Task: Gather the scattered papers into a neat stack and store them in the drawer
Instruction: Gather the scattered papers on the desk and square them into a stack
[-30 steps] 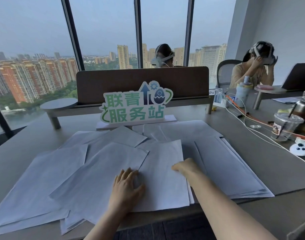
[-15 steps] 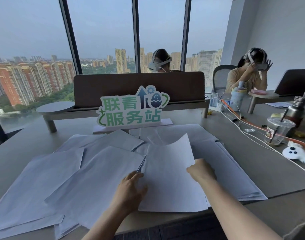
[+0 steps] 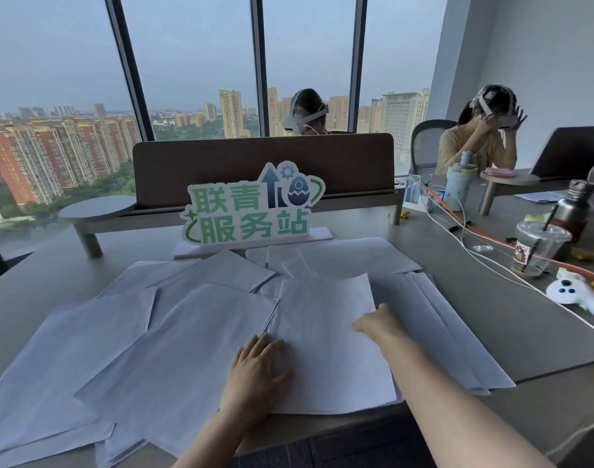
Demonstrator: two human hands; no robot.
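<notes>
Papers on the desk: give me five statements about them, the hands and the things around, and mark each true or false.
1. The papers are already in one neat stack. False: they lie fanned and overlapping across the desk.
2. The left hand rests flat on the sheets. True.
3. The right hand pinches a sheet at its right edge. True.
4. The green sign lies flat under the papers. False: it stands upright behind them.
5. The plastic cup stands to the left of the papers. False: it stands to their right, near the metal bottle.
</notes>
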